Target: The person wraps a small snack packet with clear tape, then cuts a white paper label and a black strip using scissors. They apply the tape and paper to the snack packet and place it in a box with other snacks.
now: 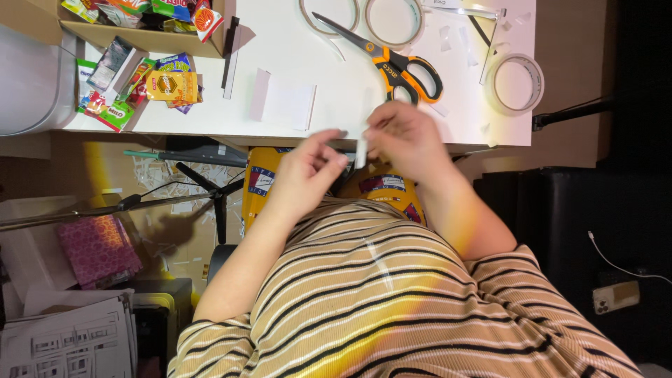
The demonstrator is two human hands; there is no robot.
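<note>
Both hands are blurred: left hand (308, 168) and right hand (402, 140) pinch one white strip (361, 152) at the tabletop's (294, 56) near edge. The box (147, 35) of snack packets (175, 8) is cut off at the far-left corner.

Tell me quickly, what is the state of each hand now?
Left hand: fingers pinched on the small white paper strip.
Right hand: fingers closed on the same strip.

White table (315, 63); white strip (361, 152) pinched between the fingers. Orange and black handles on the scissors (399, 66), grey blades. Pale, translucent tape rolls (516, 82). Brown cardboard box (140, 38) with red, green and yellow snack packets (150, 84) beside it. Tan shirt (392, 308) striped in black and white. Magenta patterned cloth (98, 248). Black cabinet (602, 238).
</note>
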